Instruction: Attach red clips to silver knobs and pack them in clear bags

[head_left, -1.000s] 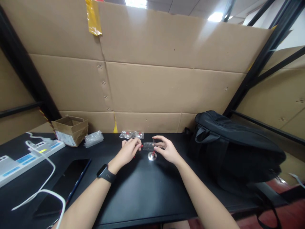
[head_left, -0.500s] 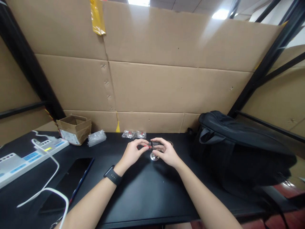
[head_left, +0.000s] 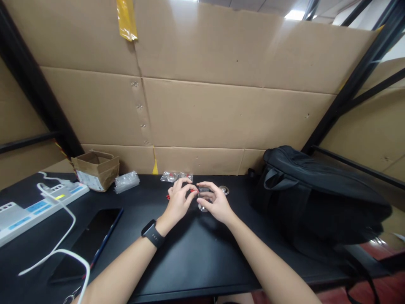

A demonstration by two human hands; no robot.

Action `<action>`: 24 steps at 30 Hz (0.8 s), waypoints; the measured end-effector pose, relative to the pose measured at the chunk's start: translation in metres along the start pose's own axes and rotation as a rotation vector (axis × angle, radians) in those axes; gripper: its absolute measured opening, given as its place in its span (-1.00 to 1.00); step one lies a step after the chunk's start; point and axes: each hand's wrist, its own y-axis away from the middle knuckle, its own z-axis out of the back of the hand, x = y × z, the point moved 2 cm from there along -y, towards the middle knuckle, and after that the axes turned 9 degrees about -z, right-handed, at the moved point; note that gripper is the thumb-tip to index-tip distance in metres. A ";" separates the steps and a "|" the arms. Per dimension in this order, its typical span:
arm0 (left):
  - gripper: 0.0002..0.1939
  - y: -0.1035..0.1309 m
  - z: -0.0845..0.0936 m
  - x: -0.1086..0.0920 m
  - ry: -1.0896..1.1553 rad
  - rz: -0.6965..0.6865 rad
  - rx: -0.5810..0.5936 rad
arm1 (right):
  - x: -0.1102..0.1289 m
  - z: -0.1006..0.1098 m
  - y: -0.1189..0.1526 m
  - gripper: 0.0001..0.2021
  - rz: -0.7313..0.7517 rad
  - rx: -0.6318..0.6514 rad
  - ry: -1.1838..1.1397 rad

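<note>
My left hand (head_left: pixel 180 200), with a dark watch on its wrist, is closed with thumb and forefinger pinched on a small red part (head_left: pixel 192 191). Some red also shows beyond its back edge. Facing it, my right hand (head_left: pixel 217 203) curls its fingers around a small dark, shiny piece (head_left: pixel 202 190), whose full shape is hidden. The fingertips of both hands nearly meet there. Below the right fingers a silver round disc (head_left: pixel 202 208) is partly covered. Behind the right hand lies a round metal ring (head_left: pixel 224 190) on the black table (head_left: pixel 190 257).
Two clear packets (head_left: pixel 176 176) with round parts lie at the back. Leftward are clear plastic wrap (head_left: pixel 127 182), an open cardboard box (head_left: pixel 96 169), a white power strip (head_left: pixel 44 211) with cables and a dark phone (head_left: pixel 90 240). A black bag (head_left: pixel 316 198) stands right.
My left hand has turned, its fingers rising, and red now shows behind it. My right hand has shifted slightly left, uncovering more of the metal ring. The view has moved a little.
</note>
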 end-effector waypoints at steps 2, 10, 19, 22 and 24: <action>-0.83 0.001 -0.001 -0.001 -0.014 -0.003 -0.008 | 0.000 0.000 0.000 -0.53 -0.002 -0.015 0.002; -0.86 0.001 -0.001 -0.006 -0.068 -0.027 -0.046 | -0.006 -0.002 0.000 -0.54 -0.028 -0.054 -0.024; -0.87 0.000 0.006 -0.015 -0.068 -0.053 -0.087 | -0.006 0.003 -0.002 -0.68 -0.105 -0.066 -0.106; -0.85 0.001 0.006 -0.016 -0.051 -0.040 -0.089 | -0.006 0.005 -0.004 -0.68 -0.110 -0.078 -0.073; -0.85 0.002 0.005 -0.016 -0.043 -0.041 -0.089 | -0.007 0.006 -0.004 -0.72 -0.065 -0.084 -0.009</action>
